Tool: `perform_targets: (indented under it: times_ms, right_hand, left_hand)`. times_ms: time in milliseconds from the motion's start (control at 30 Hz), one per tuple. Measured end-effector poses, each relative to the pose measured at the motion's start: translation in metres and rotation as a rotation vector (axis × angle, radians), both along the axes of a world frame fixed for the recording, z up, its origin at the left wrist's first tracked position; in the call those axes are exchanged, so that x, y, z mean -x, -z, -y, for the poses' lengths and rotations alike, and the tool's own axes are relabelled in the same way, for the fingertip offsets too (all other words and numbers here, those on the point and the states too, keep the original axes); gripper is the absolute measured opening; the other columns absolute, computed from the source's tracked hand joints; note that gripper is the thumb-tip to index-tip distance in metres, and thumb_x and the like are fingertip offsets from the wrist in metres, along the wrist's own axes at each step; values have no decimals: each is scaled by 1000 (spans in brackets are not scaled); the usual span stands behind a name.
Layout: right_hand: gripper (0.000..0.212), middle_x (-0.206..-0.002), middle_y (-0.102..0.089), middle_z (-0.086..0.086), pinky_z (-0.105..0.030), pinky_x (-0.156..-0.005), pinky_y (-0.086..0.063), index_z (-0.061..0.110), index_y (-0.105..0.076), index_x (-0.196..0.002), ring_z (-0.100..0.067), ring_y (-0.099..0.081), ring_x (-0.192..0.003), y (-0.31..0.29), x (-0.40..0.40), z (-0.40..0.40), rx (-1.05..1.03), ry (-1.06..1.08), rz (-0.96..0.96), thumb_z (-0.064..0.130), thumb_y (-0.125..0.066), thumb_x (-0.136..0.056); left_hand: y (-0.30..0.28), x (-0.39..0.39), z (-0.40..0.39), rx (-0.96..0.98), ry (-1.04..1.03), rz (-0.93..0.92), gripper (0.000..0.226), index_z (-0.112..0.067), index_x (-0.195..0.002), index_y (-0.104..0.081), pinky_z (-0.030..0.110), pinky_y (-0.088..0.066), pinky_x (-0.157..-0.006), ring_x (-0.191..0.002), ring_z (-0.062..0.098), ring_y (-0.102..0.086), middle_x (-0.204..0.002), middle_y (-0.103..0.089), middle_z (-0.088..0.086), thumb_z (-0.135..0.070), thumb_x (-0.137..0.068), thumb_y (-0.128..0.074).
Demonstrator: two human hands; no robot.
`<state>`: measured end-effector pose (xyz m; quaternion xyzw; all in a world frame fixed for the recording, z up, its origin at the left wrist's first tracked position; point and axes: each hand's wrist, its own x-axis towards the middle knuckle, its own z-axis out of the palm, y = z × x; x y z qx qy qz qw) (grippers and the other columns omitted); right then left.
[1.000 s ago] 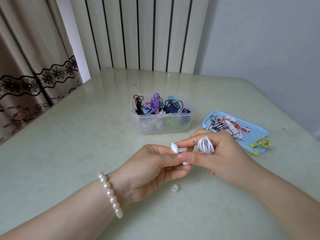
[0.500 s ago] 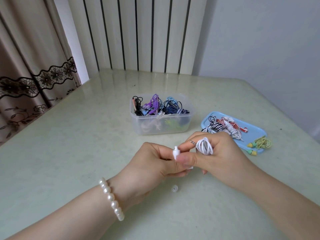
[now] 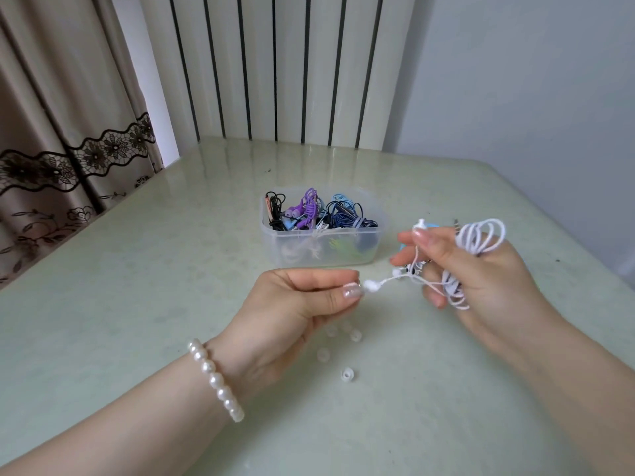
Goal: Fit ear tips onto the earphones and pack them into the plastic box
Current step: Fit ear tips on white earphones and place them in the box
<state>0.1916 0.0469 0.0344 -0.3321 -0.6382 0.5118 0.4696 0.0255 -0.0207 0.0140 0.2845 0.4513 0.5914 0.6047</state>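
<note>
1. White earphones: the coiled cable is being gripped in the curled fingers of the right hand, one bud being pinched at the fingertips above.
2. Second bud: it is being pinched by thumb and forefinger of the left hand, between the two hands, its thin lead being stretched across to the coil.
3. Loose ear tips: these are lying on the bench just below the left hand; judged light, soft and easily flicked away, best pinched by the rim.
4. Plastic box: it is standing beyond both hands, open-topped and already crowded; open bench is being left around it.
</note>
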Motion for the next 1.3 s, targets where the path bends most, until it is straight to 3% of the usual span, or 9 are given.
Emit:
perform_targets:
  times_ms: [67,167,267,367,500,567,867,1033,1300]
  right_hand:
    - [29,-62,-66,-5,-21,-40,-38,9,-73,-75,-16,-41,-38,-2,-8,-7,65,-40,-76,32,-74,-57]
    - [38,-59,-61,-3,-24,-40,-41,9,-73,-74,-14,-43,-40,-5,-17,-10,43,-116,13,39,-79,-49]
    - [15,-58,-52,-16,-20,-42,-33,18,-70,-57,-19,-44,-50,-8,-16,-5,-2,-219,219,28,-80,-59]
    - [17,-63,-48,-24,-21,-46,-31,29,-69,-58,-14,-39,-47,-6,-13,1,-78,-310,390,34,-62,-73]
    - [18,-53,-46,-2,-16,-46,-33,21,-70,-67,-10,-39,-46,-1,-10,2,-41,-380,275,33,-61,-77]
    - [28,-53,-49,4,-19,-47,-31,20,-69,-69,-12,-39,-48,6,-10,-2,-9,-425,206,47,-68,-74]
    - [37,-53,-51,6,-19,-47,-32,21,-70,-67,-9,-40,-48,18,-2,-3,74,-438,157,58,-69,-62]
    - [20,-49,-48,1,-18,-44,-31,20,-70,-60,-9,-39,-45,15,3,2,59,-324,169,28,-61,-76]
    - [23,-48,-43,-2,-16,-42,-29,21,-70,-56,-9,-35,-43,11,8,8,41,-285,212,27,-55,-74]
  left_hand:
    - [-2,1,0,-7,-6,84,21,7,-75,-70,21,-57,-67,-66,17,-69,-74,-71,15,4,-56,-63]
    - [-3,-1,2,-4,31,130,22,9,-78,-69,21,-57,-65,-66,17,-70,-74,-71,16,6,-60,-58]
    - [-3,-3,3,9,54,115,20,6,-76,-71,20,-57,-60,-65,18,-70,-73,-71,15,5,-59,-58]
    - [-2,-3,3,37,58,98,20,2,-75,-71,21,-56,-55,-63,19,-70,-75,-72,15,4,-58,-61]
    - [-1,-2,2,53,55,120,24,5,-81,-67,21,-57,-56,-64,19,-70,-73,-71,15,5,-58,-62]
    - [0,-2,3,49,60,129,26,9,-83,-67,21,-57,-58,-65,19,-70,-74,-71,17,5,-58,-62]
    - [0,-2,4,12,112,107,29,12,-101,-64,21,-57,-71,-87,22,-70,-97,-70,22,6,-74,-56]
    - [0,-2,4,15,115,107,35,12,-100,-64,21,-57,-70,-88,23,-69,-98,-70,22,4,-67,-58]
    - [1,-1,4,9,140,83,33,9,-95,-67,21,-56,-73,-93,23,-69,-97,-71,19,2,-64,-59]
